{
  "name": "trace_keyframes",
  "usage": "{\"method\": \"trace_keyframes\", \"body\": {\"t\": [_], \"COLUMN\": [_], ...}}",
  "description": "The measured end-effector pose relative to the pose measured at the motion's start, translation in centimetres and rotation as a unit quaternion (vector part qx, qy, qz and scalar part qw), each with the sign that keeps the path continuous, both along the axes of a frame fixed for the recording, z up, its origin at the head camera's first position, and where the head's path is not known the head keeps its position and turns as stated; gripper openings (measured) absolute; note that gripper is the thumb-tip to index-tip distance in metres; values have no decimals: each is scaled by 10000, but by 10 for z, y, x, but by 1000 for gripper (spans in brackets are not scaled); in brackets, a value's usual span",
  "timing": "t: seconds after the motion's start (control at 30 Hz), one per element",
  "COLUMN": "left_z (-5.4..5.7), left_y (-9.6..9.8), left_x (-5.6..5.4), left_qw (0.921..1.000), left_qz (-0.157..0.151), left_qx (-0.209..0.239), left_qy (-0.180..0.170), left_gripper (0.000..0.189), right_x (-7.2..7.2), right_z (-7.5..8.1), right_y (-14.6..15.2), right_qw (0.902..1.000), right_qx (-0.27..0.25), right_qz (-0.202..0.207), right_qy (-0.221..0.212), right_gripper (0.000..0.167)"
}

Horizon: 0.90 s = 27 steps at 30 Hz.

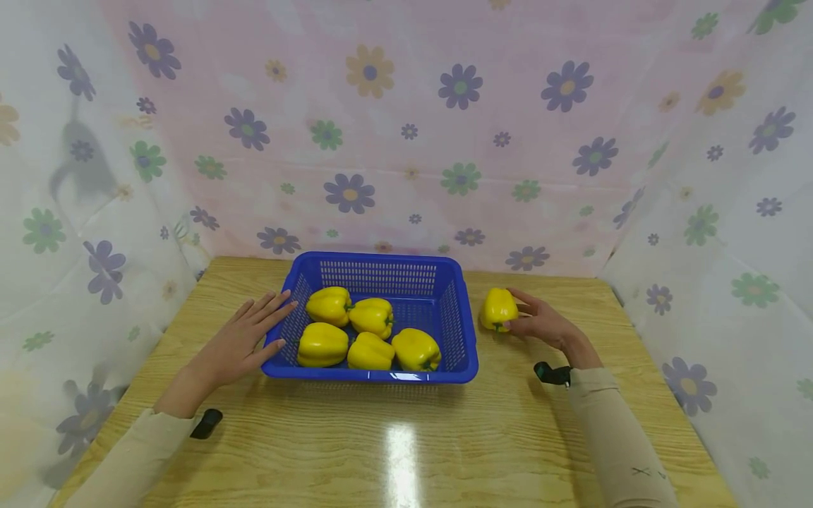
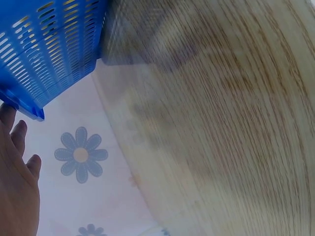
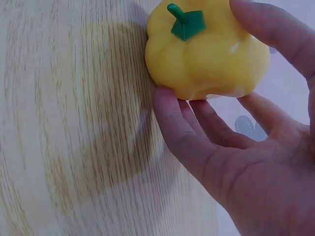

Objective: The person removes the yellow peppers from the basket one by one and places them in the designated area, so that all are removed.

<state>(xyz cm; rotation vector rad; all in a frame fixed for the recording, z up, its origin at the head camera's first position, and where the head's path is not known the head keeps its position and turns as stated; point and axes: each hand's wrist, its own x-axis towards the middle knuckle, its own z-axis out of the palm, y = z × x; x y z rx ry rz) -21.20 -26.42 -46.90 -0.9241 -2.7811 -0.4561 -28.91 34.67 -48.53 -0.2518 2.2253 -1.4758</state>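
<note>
A blue plastic basket (image 1: 470, 353) with slotted walls stands on the table and holds several yellow bell peppers (image 1: 322, 344). My left hand (image 1: 238, 346) rests on the basket's left rim, fingers straight and spread. In the left wrist view, the fingertips of the left hand (image 2: 17, 167) touch the basket's edge (image 2: 34, 110). To the right of the basket, my right hand (image 1: 540, 323) holds another yellow bell pepper (image 1: 497, 309) between thumb and fingers. Its green stem (image 3: 184, 22) shows in the right wrist view; the pepper's underside is hidden in the head view.
The wooden table (image 1: 305, 444) spreads around the basket. A flowered cloth (image 1: 406, 162) hangs behind the table and along both sides. Each wrist has a dark strap-like piece, such as the one by the right wrist (image 1: 551, 374).
</note>
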Motion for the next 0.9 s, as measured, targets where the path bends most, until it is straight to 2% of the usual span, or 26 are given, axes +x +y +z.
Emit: {"method": "trace_keyframes", "body": {"t": [0.43, 0.9], "left_z": [-2, -3], "left_y": [0, 0], "left_x": [-2, 0], "left_qw": [9999, 10000], "left_qz": [-22, 24], "left_qx": [88, 79], "left_qy": [45, 9], "left_gripper": [64, 64], "right_x": [2, 1], "right_z": [3, -3], "right_y": [-3, -6], "right_qw": [9999, 9995], "right_qx": [-110, -273], "right_qz": [-77, -45], "right_qy": [-74, -168], "right_gripper": [97, 95]}}
